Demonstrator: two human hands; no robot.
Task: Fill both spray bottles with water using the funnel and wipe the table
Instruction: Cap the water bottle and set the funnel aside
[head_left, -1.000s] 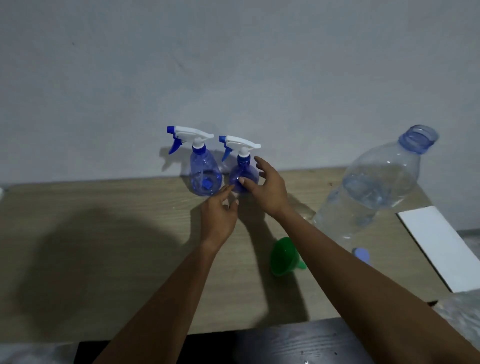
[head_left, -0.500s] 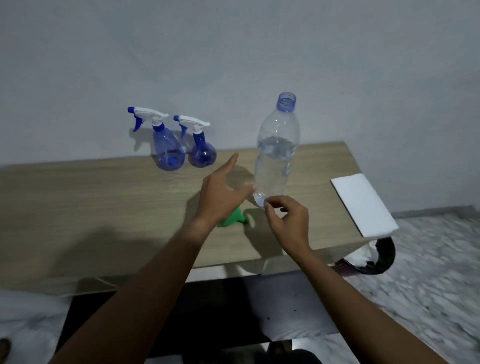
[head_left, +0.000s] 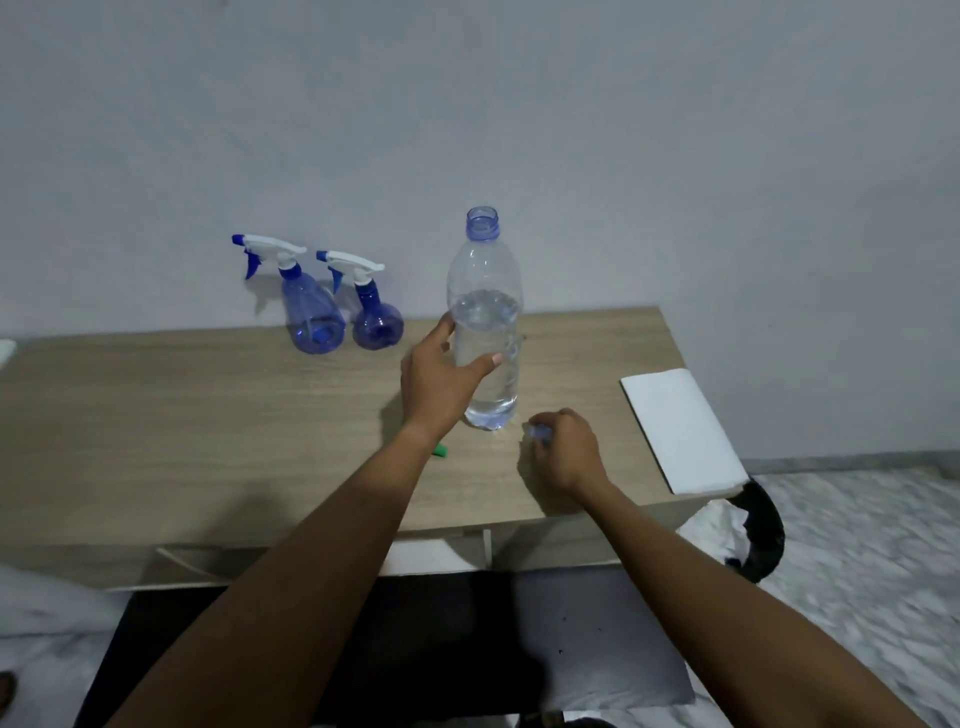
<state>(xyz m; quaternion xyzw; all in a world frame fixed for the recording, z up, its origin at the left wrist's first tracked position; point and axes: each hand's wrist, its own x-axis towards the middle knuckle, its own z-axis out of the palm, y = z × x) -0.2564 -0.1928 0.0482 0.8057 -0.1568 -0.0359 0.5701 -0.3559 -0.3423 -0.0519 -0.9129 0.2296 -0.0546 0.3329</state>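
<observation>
A clear plastic water bottle (head_left: 485, 332) stands upright and uncapped on the wooden bench (head_left: 208, 426), roughly at its middle, holding water up to about the shoulder. The left hand (head_left: 439, 382) is spread around the bottle's left side, thumb across the front and fingers reaching behind it, so it is open wide and wrapped partly about the bottle; whether it presses firmly cannot be told. The right hand (head_left: 563, 452) rests low on the bench just right of the bottle's base, its fingers curled closed on a small blue bottle cap (head_left: 539, 432) that shows at the fingertips. Two blue spray bottles stand side by side at the back of the bench near the grey wall (head_left: 519, 104), left of the water bottle: the taller spray bottle (head_left: 311, 317) on the left and the round spray bottle (head_left: 377, 325) touching or nearly touching it on the right, both with white trigger heads still fitted and nozzles pointing left. A little of the green funnel (head_left: 440, 451) peeks out from beneath the left wrist, lying on the bench; the rest is hidden by the arm. A folded white cloth (head_left: 680, 431) lies at the right end of the bench, well apart from the bottles, its near corner hanging over the edge
</observation>
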